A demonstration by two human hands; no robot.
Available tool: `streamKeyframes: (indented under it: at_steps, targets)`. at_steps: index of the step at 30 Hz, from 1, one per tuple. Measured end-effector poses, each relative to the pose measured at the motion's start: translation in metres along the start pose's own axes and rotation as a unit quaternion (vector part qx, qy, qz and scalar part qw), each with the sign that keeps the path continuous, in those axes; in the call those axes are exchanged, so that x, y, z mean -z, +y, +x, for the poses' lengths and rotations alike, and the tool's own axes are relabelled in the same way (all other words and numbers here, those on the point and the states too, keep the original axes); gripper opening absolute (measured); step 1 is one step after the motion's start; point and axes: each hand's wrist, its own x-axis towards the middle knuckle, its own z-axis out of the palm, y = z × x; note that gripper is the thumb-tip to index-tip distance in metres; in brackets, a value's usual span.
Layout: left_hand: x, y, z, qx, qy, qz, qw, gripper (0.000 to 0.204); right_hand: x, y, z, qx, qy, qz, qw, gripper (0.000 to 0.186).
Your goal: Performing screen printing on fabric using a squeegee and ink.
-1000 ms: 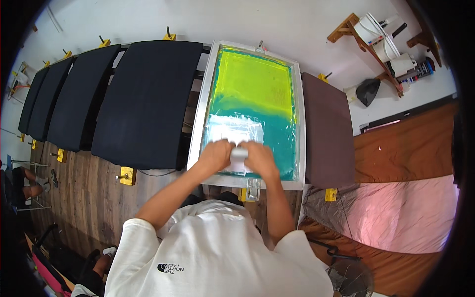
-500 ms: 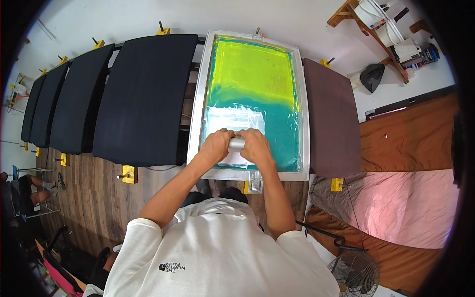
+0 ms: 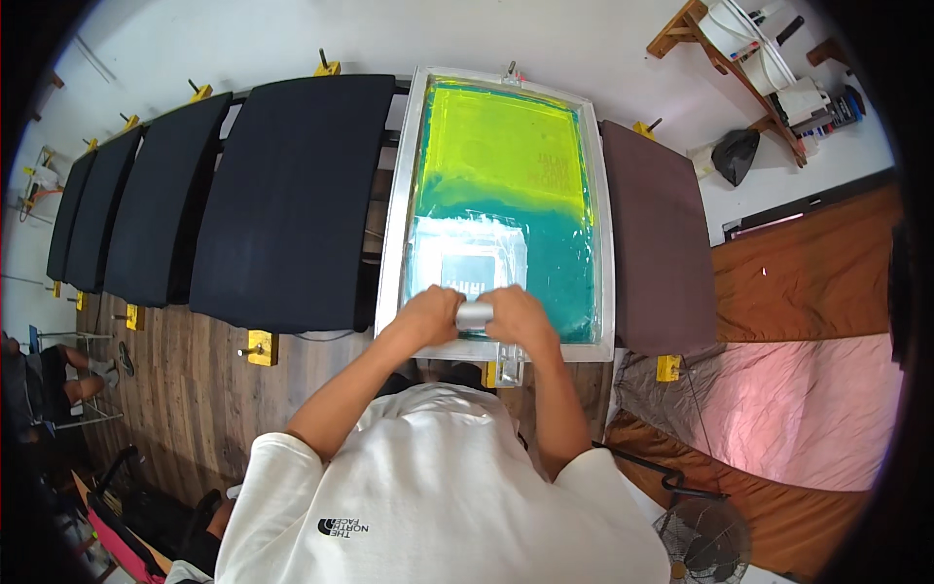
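Observation:
A metal-framed printing screen point(image 3: 603, 243) lies in front of me, its mesh yellow-green at the far part and teal at the near part. White ink point(image 3: 433, 237) is smeared over the near left of the mesh, around a dark square design point(image 3: 469, 268). Over the screen's near end, my left hand point(image 3: 431, 316) and my right hand point(image 3: 520, 319) are both closed on a squeegee point(image 3: 475, 313) with a silvery handle. They grip it from either side, and its blade is hidden under them. A clear clamp point(image 3: 509, 365) sits at the frame's near edge.
Black fabric-covered boards point(image 3: 292, 204) stand in a row to the left, with yellow blocks point(image 3: 261, 347) at their ends. A brown-covered board point(image 3: 662, 243) adjoins on the right. A fan point(image 3: 702, 540) stands at lower right; a person's legs point(image 3: 83, 389) show at far left.
Both hands have drawn the squeegee toward me, to the screen's near end. The dark square design in the white ink area has come into sight. The whole view has shifted slightly.

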Motion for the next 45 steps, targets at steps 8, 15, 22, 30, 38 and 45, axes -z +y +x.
streamKeyframes:
  at_steps: [8,15,22,30,38,45]
  targets:
    - [-0.012,-0.029,0.031,-0.069,0.16,-0.065,0.983,0.052,-0.011,0.016,0.039,0.093,0.184,-0.004,0.979,0.035]
    - [-0.038,0.006,-0.055,-0.068,0.109,-0.011,0.992,0.058,-0.053,-0.006,-0.042,0.085,0.196,0.021,0.977,0.04]
    - [0.008,-0.018,0.024,-0.081,0.109,0.068,0.988,0.044,0.005,0.006,0.029,0.064,0.128,-0.001,0.99,0.031]
    - [-0.029,-0.028,-0.008,-0.094,0.119,0.063,0.986,0.059,-0.05,0.004,0.006,0.082,0.234,0.036,0.968,0.045]
    - [-0.004,-0.007,-0.021,-0.064,0.032,0.03,0.997,0.048,-0.014,-0.011,-0.02,0.065,0.111,0.006,0.992,0.023]
    - [0.01,-0.027,0.042,-0.089,0.122,0.025,0.988,0.046,0.003,0.01,0.046,0.048,0.131,-0.001,0.99,0.033]
